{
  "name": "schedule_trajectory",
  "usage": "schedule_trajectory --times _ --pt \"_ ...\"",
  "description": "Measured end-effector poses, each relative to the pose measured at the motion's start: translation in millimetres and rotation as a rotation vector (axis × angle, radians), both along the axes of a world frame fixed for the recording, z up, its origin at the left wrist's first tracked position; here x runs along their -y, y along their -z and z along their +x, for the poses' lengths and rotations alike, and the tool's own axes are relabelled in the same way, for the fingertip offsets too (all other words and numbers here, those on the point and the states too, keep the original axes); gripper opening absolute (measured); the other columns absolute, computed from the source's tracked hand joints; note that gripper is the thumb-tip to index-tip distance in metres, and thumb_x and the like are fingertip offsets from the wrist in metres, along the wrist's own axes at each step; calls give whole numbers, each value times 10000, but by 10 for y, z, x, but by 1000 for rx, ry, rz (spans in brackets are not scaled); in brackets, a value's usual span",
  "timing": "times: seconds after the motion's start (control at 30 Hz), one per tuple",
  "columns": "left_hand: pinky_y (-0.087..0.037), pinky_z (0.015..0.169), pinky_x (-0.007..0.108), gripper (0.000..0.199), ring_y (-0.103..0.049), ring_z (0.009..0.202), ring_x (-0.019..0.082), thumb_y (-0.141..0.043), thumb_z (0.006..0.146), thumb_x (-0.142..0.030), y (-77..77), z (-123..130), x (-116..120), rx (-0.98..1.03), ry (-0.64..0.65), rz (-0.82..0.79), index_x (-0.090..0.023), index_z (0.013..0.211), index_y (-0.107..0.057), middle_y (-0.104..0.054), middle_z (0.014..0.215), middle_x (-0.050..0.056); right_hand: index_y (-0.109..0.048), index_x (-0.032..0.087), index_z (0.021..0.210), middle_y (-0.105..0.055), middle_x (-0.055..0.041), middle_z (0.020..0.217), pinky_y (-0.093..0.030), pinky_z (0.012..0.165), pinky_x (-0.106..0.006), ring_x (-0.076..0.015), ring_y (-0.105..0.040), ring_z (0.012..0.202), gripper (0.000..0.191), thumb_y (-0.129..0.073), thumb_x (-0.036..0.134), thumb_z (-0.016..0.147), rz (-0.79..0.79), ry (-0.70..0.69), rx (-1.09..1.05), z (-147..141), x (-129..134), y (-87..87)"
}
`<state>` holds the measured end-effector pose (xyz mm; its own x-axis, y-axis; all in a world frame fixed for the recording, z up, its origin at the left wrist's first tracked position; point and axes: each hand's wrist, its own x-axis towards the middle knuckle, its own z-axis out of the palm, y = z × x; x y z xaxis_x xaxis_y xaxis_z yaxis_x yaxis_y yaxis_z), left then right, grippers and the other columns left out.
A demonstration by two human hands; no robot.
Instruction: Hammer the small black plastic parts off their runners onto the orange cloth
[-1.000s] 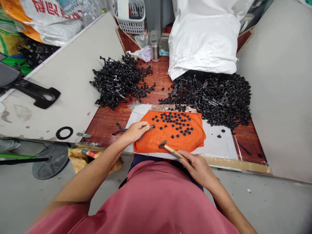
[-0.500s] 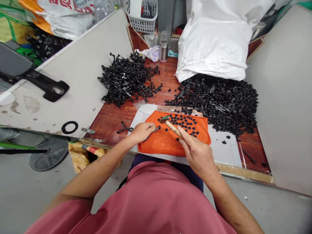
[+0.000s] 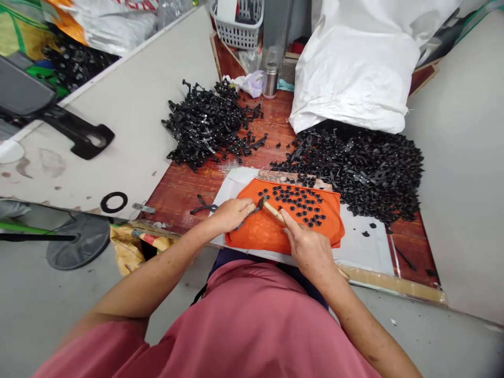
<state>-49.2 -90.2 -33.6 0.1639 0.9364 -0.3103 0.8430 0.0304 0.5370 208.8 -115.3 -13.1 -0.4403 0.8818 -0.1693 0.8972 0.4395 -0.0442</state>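
The person's left hand [image 3: 235, 214] pinches a thin black rubbery strip [image 3: 255, 209] over the bright orange cloth [image 3: 255, 239], while the right hand [image 3: 309, 244] grips the wooden-handled hammer [image 3: 271, 209], its dark metal head at the strip's far end.

Both hands [image 3: 273, 231] closed, palms down.

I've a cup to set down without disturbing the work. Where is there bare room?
The red tabletop is bare between the left black heap and the loose black piece. The near side of the orange cloth is bare too, but close to the left hand and right hand. Crowded: the cloth's far side, and the right black heap by the white sack.
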Motion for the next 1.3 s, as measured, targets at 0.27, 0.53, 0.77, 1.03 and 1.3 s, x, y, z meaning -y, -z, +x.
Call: schedule_trajectory --times 0.27,0.53,0.77,1.03,1.3 --pt "-379 1077 406 409 -561 1186 248 -487 1010 -249 -471 -365 -72 -193 574 365 -377 1357 -663 -655 1246 67 -375 383 1613 -794 -52 915 -513 667 -283 -226 -744 774 549 -450 352 1070 -4 -65 -11 91 -224 -31" --pt "-434 822 284 202 -606 918 199 -555 993 -333 -298 -241 -226 -164 714 158 -244 994 -737 -648 971 54 -389 367 1608 -810 -55 998 -536 713 -302 -237 -753 821 561 -473 332 1055 -28 -68 -99 96 -242 -98" --pt "-409 725 283 301 -662 845 209 -438 1021 -420 -306 -214 -122 -100 83 222 -226 986 -665 -725 901 29 -433 374 1584 -759 -10 1277 -581 870 -287 -202 -764 1008 512 -431 321 1075 -43 156 -558 483 -64 -114" --pt "-400 696 300 350 -701 905 253 -394 1031 -453 -80 18 -285 -286 -113 198 -243 1012 -674 -766 936 63 -488 349 1553 -776 -32 1233 -612 851 -343 -241 -773 1021 483 -434 331 1073 -44 199 -467 666 41 69" --pt "-423 723 294 366 -707 925 244 -391 1039 -451 -44 14 -288 -290 -97 186 -235 1034 -687 -776 967 67 -492 361 1550 -789 -28 1196 -619 857 -341 -232 -781 986 486 -463 298 1068 -41 205 -402 644 39 12"
